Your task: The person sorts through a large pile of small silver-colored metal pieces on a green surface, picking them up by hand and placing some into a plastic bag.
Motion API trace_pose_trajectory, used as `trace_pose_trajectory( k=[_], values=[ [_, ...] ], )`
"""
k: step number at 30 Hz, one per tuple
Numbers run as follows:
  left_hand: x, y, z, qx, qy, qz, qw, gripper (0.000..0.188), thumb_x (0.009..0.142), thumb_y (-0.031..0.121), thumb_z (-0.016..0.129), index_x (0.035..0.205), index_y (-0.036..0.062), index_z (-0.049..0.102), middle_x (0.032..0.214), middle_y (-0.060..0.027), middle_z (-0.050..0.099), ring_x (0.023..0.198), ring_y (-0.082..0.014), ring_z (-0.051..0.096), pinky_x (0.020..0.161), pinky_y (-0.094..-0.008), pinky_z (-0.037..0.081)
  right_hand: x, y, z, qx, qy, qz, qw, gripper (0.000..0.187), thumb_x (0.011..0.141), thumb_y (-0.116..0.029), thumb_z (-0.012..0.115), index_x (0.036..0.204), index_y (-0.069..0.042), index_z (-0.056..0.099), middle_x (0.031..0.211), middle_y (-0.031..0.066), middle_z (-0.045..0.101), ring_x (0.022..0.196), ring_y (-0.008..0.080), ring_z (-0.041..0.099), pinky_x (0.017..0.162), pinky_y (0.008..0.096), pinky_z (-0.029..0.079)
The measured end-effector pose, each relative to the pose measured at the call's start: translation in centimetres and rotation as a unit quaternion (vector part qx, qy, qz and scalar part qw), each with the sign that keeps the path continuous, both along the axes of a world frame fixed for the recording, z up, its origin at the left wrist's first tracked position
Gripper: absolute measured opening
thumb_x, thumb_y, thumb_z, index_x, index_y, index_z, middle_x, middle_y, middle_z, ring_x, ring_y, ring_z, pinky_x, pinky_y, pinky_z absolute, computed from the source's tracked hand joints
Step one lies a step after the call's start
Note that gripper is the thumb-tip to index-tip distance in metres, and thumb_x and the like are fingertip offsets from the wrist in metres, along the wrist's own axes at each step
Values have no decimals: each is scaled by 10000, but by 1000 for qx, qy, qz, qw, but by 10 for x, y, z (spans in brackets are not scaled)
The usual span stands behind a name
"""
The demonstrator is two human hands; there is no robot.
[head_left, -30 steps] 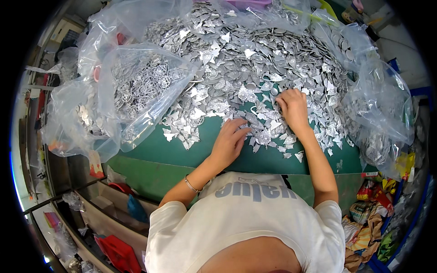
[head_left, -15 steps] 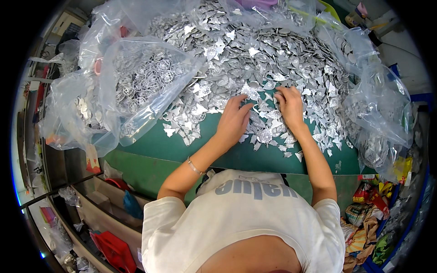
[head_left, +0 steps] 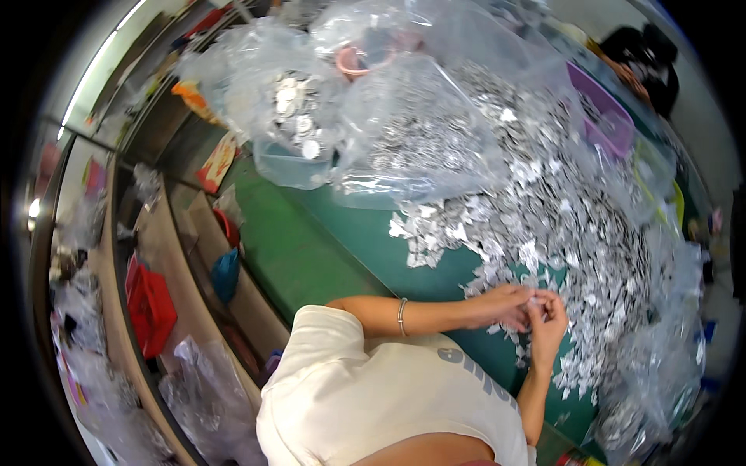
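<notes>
A large heap of small flat silver metal pieces spreads over the green table, its near edge around my hands. Over that edge my two hands meet, fingertips touching. My right hand is closed in a pinch, with a small pale silver metal piece at its fingertips. My left hand reaches in from the left, its fingers against the right ones; motion blur hides whether it also grips the piece. A bracelet circles my left wrist.
Clear plastic bags of metal parts and round silver discs stand at the far left of the heap. A purple basket sits beyond it, near another person in dark clothing. Drawers with a red container lie left.
The view has swung left, bringing shelves and another person into sight. My hands, apart over the pieces before, have come together, and a small piece is now at the right fingertips.
</notes>
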State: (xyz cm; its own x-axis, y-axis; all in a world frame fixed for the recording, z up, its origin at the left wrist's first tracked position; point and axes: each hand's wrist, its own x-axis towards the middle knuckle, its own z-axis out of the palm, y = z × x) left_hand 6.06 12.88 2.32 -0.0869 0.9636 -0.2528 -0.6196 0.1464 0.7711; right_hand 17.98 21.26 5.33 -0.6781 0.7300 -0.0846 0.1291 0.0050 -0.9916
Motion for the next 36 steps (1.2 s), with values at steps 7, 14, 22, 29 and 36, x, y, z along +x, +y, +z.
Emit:
trace_pose_trajectory(
  k=[7,14,22,29,36],
  values=[
    [-40,-63,15,-10,-110,158,981,304,940,230,457,1124,-2,521,867,-76,599,672,-113,544,581,-218,438,-23,-7,1,292,-20,67,954,121,762,-10,597,879,20,584,866,119,581,790,236,535,744,296,414],
    [-132,-151,53,139,181,714,662,312,961,244,410,1149,0,459,822,-42,536,532,-39,378,441,-168,297,-20,-20,-13,193,-61,124,971,91,831,-51,566,888,14,595,753,41,566,689,107,499,644,227,399],
    [-309,-227,191,86,433,687,577,304,898,33,408,1195,-27,398,982,-114,609,656,-61,490,511,-173,398,-30,-45,-26,187,-75,178,963,81,790,-11,577,859,25,600,743,112,579,627,183,535,599,273,428],
    [-518,-226,229,77,19,773,629,378,817,-33,374,1193,-75,374,1130,-230,469,916,-302,554,748,-353,496,-29,-58,-25,161,-104,139,972,97,793,-10,570,872,23,616,745,114,590,621,170,539,581,261,418],
    [-548,-207,208,128,140,683,705,722,831,358,500,1357,19,139,1381,-223,120,1271,-369,188,1011,-530,118,-27,-62,-35,112,-94,91,985,92,809,-31,571,870,20,618,716,68,594,605,105,496,560,235,393]
  ],
)
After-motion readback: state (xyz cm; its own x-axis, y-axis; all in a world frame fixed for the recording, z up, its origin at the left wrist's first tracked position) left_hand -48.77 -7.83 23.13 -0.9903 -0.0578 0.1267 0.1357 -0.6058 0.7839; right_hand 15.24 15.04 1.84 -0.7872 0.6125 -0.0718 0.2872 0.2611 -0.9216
